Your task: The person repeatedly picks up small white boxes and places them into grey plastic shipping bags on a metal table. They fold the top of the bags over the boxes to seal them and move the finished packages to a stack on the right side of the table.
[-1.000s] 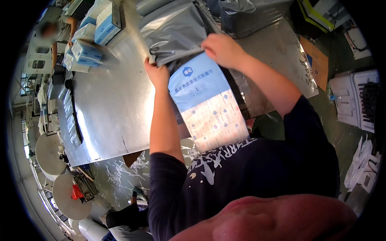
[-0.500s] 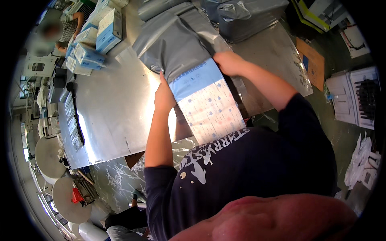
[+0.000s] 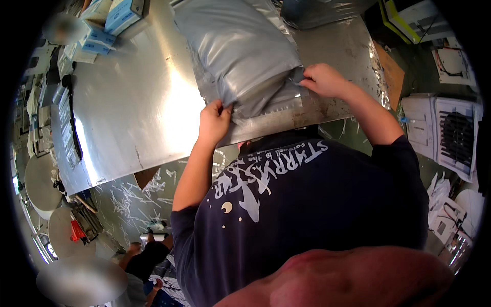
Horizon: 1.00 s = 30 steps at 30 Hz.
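Observation:
A filled grey plastic mailing bag lies at the near edge of the metal table. My left hand pinches the bag's near left corner. The near right corner is gripped in my right hand, its fingers closed on the plastic. Between the two hands the bag's mouth hangs loose and creased toward me. The patterned package is hidden inside the grey plastic.
More grey bags lie at the table's far side. Blue and white boxes stand at the far left. A dark-edged strip of clear plastic lies along the left edge. White scraps litter the floor; other people are at lower left.
The blue-topped, patterned package has gone fully into the grey bag. Both my hands have moved to the corners of its mouth, and the bag has come nearer to me.

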Tool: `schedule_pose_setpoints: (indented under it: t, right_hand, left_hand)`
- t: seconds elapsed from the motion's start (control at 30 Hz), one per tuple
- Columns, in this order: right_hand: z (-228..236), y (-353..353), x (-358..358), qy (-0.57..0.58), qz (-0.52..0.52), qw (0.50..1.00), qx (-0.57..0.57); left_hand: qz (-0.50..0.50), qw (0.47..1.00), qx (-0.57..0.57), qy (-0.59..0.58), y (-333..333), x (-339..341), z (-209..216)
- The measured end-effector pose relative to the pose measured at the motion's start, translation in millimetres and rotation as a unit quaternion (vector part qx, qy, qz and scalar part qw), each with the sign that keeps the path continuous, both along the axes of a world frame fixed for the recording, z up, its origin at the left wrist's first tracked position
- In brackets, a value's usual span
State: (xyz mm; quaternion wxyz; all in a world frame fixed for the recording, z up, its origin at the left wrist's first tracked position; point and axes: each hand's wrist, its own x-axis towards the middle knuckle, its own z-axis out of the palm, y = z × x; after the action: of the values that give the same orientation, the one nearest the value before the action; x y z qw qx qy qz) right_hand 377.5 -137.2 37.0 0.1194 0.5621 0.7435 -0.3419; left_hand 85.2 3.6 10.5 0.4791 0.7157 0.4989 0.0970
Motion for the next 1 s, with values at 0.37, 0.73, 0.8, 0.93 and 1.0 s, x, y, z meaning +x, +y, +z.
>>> schedule_pose_setpoints:
  t: [0.37, 0.73, 0.8, 0.93, 1.0]
  right_hand:
    - [-15.0, 36.9, -43.2, 0.152, 0.050, 0.958, 0.237]
    - [-43.9, -111.4, 35.0, 0.075, -0.153, 0.973, -0.153]
    - [-8.2, -134.0, 61.4, -0.059, -0.019, 0.950, -0.306]
    - [92.9, 3.0, -8.8, -0.196, 0.077, 0.913, 0.350]
    - [38.8, 45.9, 0.3, -0.089, 0.228, 0.890, 0.386]
  left_hand:
    - [0.045, 0.976, -0.171, -0.126, -36.6, -35.5, -42.3]
    - [-0.244, 0.966, 0.079, -0.042, -11.6, -83.6, -3.5]
    - [-0.104, 0.989, 0.052, 0.094, -3.9, -86.0, 31.5]
    - [-0.366, 0.755, 0.511, 0.188, 6.4, -40.3, 63.9]
    - [-0.436, 0.728, 0.509, 0.145, 23.4, -24.6, 41.3]
